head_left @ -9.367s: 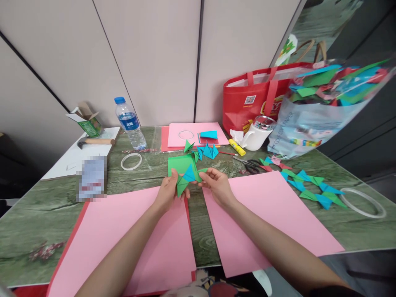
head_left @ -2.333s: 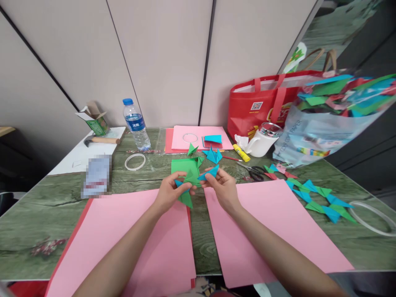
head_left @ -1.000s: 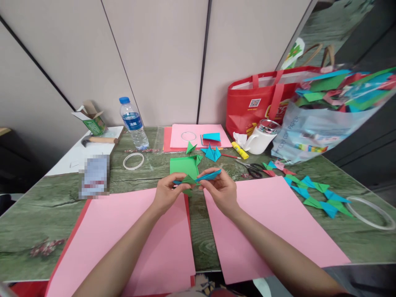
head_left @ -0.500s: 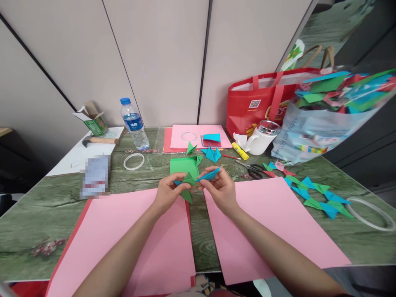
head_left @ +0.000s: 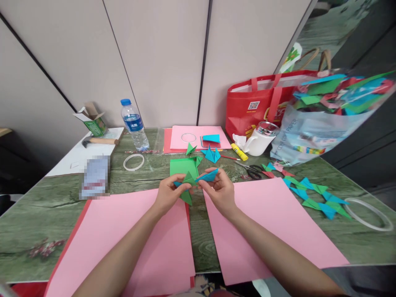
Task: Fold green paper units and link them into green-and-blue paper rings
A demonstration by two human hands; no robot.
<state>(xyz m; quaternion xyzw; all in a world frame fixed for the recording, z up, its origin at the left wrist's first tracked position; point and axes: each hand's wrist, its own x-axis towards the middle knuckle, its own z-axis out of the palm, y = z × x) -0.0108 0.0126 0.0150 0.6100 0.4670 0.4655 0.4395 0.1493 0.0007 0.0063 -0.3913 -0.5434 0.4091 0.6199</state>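
Above the gap between two pink sheets, my left hand [head_left: 168,197] pinches a folded green paper piece [head_left: 186,187] with a blue tip showing at its left. My right hand [head_left: 218,190] pinches a folded blue paper piece [head_left: 208,176] that meets the green one in the middle. Both hands are closed on the paper. Just behind them a flat green sheet [head_left: 182,166] lies on the table.
Pink sheets [head_left: 272,214] lie left and right. A chain of blue and green folded pieces [head_left: 315,194] and a tape ring [head_left: 368,208] sit at the right. Scissors [head_left: 252,169], glue stick [head_left: 236,149], white mug [head_left: 258,138], water bottle [head_left: 133,123], red bag [head_left: 262,101] stand behind.
The green piece and the blue piece have tilted slightly between my fingers; my hands have stayed in nearly the same spot. Earlier the two pieces were held further apart.
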